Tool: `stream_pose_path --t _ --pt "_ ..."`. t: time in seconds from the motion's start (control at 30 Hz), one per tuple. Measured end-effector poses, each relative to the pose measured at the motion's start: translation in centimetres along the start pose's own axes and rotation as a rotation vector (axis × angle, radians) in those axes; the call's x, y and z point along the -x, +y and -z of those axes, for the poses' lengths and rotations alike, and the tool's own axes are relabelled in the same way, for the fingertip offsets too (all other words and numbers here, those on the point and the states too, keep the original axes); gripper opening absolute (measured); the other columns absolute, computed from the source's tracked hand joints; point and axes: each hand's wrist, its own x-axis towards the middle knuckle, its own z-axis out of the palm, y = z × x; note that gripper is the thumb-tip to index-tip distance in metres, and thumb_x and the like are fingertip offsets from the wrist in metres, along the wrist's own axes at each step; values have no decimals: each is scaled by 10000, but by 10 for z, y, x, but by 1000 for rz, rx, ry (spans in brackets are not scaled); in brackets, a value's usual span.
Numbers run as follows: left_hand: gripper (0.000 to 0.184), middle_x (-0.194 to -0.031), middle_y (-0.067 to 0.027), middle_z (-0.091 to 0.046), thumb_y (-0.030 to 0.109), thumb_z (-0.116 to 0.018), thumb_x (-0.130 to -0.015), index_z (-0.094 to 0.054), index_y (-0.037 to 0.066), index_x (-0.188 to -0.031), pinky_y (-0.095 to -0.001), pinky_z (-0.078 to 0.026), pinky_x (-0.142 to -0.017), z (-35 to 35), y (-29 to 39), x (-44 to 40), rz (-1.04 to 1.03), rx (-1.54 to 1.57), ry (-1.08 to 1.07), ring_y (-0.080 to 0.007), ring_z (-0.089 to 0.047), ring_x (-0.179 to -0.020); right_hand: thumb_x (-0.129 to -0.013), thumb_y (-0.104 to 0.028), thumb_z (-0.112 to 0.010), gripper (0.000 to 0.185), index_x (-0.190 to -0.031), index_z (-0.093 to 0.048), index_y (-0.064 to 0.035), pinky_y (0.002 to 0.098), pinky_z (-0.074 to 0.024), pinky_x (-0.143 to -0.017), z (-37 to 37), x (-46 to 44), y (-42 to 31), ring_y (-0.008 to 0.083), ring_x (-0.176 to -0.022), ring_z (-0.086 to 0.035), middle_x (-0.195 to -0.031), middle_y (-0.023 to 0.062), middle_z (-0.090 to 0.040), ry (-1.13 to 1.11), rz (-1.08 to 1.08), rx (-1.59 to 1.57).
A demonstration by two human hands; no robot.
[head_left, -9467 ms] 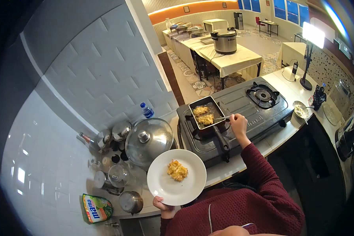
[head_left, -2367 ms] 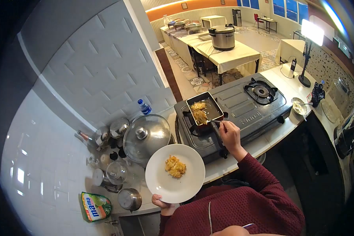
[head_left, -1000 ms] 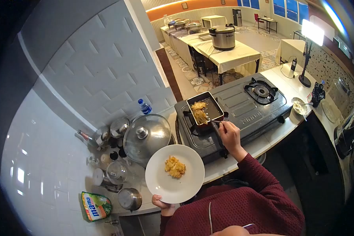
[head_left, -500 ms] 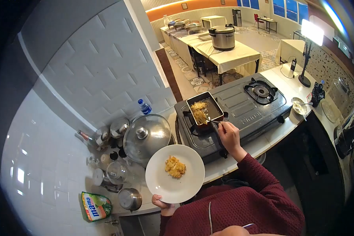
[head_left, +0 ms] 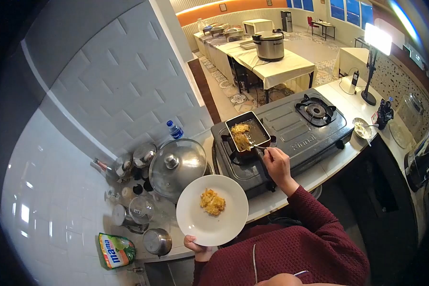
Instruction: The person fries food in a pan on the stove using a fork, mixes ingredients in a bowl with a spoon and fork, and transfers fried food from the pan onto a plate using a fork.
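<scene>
My left hand (head_left: pixel 199 247) grips the near rim of a white plate (head_left: pixel 188 217), held level in front of my body. On the plate lies one golden fried fritter (head_left: pixel 212 202). My right hand (head_left: pixel 277 164) is closed round a thin metal utensil (head_left: pixel 259 147), whose tip reaches the near edge of a small square frying pan (head_left: pixel 261 125); its exact kind is hard to make out. Two clumps of shredded fritter (head_left: pixel 241 139) lie along the left side of the pan, with oil beside them. The pan sits on the left burner of a black two-burner stove (head_left: pixel 291 131).
A large pot with a glass lid (head_left: pixel 170 162) stands left of the stove. Glass jars (head_left: pixel 142 209), a small metal pot (head_left: pixel 157 241) and a green pouch (head_left: pixel 116 250) crowd the left counter. A small bowl (head_left: pixel 362 129) and a lamp (head_left: pixel 368 97) are at the right.
Almost nothing differs. The utensil and my right hand have shifted very slightly at the pan's near edge; the plate stays in place.
</scene>
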Motion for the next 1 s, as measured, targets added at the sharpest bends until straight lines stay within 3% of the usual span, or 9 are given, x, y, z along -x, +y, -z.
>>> stream_pose_path --t 1.0 --pt "705 -1160 -171 -501 199 -448 -554 -401 -2 -1229 -435 -455 -894 -7 -1 3 -36 -50 51 -338 -514 -1049 -802 -61 -568 72 -801 -571 10 372 -440 -546 0 0 -1 304 -602 -555 -681 143 -557 -4 23 11"
